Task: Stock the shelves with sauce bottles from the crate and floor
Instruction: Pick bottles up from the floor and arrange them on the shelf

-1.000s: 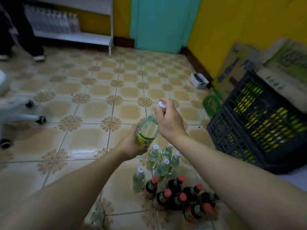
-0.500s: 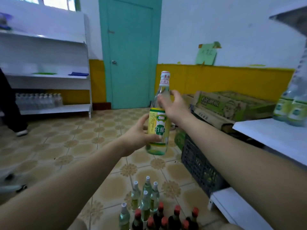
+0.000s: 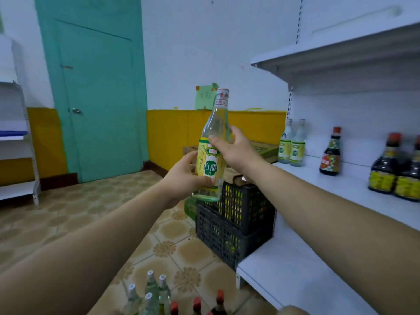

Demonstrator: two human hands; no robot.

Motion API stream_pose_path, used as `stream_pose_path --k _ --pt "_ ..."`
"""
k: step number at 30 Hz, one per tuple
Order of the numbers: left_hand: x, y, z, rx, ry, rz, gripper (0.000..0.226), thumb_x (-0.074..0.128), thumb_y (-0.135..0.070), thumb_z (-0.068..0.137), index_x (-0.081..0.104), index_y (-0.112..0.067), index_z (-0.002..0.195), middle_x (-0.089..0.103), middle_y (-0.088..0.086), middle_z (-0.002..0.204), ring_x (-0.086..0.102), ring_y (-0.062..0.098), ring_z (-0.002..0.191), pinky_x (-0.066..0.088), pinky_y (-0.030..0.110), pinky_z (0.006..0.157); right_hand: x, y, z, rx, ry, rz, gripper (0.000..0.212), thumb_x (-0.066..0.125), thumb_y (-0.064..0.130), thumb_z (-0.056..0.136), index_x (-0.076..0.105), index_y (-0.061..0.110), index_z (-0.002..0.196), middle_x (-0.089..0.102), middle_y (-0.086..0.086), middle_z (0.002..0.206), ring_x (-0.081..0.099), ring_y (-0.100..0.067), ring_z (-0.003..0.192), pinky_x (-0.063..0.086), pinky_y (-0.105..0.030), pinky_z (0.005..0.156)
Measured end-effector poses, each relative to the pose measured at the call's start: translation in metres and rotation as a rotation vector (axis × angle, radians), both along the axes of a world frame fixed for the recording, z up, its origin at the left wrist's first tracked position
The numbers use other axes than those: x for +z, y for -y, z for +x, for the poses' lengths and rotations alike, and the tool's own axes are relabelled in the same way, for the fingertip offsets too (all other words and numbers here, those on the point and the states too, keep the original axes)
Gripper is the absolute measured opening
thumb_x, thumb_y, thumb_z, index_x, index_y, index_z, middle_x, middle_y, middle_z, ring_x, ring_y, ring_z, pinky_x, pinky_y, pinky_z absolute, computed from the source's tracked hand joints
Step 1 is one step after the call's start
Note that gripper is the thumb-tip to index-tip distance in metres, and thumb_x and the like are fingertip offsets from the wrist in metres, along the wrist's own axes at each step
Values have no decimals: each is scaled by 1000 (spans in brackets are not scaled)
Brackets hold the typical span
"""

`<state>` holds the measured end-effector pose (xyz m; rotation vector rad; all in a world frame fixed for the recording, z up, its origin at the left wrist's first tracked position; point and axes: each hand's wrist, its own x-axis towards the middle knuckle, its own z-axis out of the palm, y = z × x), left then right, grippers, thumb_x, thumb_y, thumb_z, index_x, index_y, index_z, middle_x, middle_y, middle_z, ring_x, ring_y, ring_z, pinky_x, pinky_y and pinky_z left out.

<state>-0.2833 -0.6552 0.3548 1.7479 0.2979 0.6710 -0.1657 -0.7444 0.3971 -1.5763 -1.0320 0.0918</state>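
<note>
White vinegar bottle [image 3: 210, 160] held in both hands, up over the black crate [image 3: 236, 214] – closer to the white shelf [image 3: 341, 180] than half a second ago.

The view has swung right since then: the teal door [image 3: 95, 87] now sits left of the bottle, and the shelf board fills the right side. The left hand [image 3: 181, 178] wraps the lower yellow-and-green paper label; the right hand [image 3: 237, 151] curls round the clear glass shoulder, as before. The bottle leans a little, its white cap to the right. At the shelf's far end stand two pale vinegar bottles [image 3: 292, 144]; nearer its front edge, squat dark soy sauce bottles [image 3: 395, 173] with red caps – one more [image 3: 330, 153] stands between the two groups. The crate is open plastic lattice. On the patterned floor tiles [image 3: 68, 219], clear floor bottles [image 3: 150, 292] cluster touching red-capped dark ones [image 3: 197, 305].
</note>
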Motion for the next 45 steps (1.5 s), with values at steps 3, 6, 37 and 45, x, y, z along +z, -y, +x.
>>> stream_pose_path --k 3,6,37,45 --pt "1 9 22 -103 -1 26 73 71 12 73 43 -24 130 68 12 106 68 26 96 55 45 86 -1 21 15 -75 -27 -37 96 66 71 58 34 34 140 60 1 128 63 -25 108 54 -51 88" --pt "2 21 46 -206 -10 96 70 71 11 73 44 -28 125 65 7 105 67 23 94 55 41 86 -3 44 33 -151 -35 -37 74 69 56 72 39 30 134 65 0 117 67 -24 99 57 -52 82" --pt "-76 -36 406 -200 -594 962 65 35 -64 92 30 -30 147 20 -3 158 13 19 146 5 53 116 -55 76 331 -621 -74 -52 70 69 21 88 30 27 146 55 7 128 57 -17 117 45 -27 88" --pt "-81 -71 459 -169 -696 1037 76 31 -75 83 25 -35 147 10 -5 160 1 23 148 -3 58 115 -69 16 395 -690 49 -172 84 64 35 91 9 29 153 53 -3 138 55 -26 119 48 -42 97"
